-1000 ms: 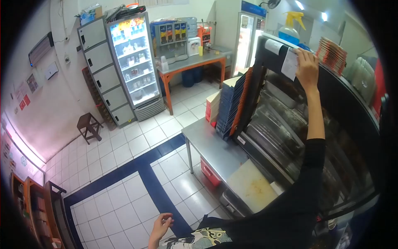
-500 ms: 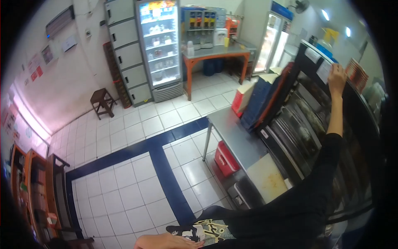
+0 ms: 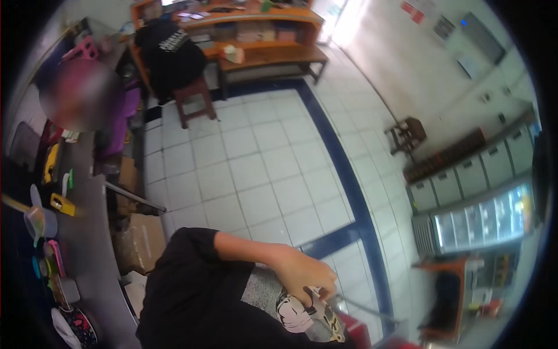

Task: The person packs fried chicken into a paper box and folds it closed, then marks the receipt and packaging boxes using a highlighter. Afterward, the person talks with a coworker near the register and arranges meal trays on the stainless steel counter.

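We see the tiled floor (image 3: 250,151) ahead, the grey counter (image 3: 90,232) on the left and, nearest, the black shirt (image 3: 192,291) on the wearer's body. The left hand (image 3: 305,276) curls at its printed front; whether it pinches cloth, we cannot tell. With the right hand out of view, we cannot judge what is done or left.

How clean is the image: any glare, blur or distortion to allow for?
Head view: fisheye bending with dark corners; head view: glare bleaches the far wall, while the lit fridge looks washed out; head view: a smeared patch hides upper-left detail, and the left hand is slightly soft.
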